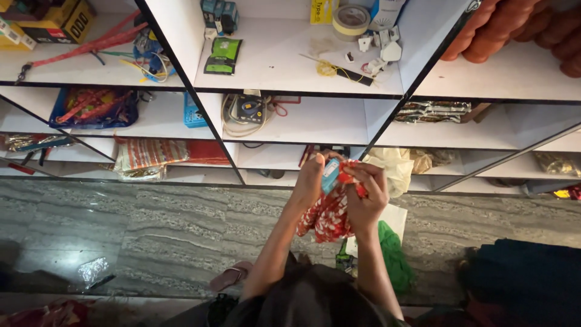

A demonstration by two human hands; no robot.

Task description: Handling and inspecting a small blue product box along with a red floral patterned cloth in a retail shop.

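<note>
My left hand [310,181] and my right hand [366,197] are raised together in front of the white shelves. Between them they hold a red cloth with a white flower print [330,218], which hangs down below my hands. A small light-blue card or packet [330,175] is pinched against the cloth at the top, between my left thumb and the fingers of my right hand. Both hands are closed on the bundle.
White shelves with black edges [290,94] hold tape rolls [351,21], white plugs, wires, a meter, packets and folded cloths. Orange-red rolls [514,30] lie at the top right. Below are a grey marble floor [151,230], a sandal [230,277], green cloth [393,254] and dark cloth [526,278].
</note>
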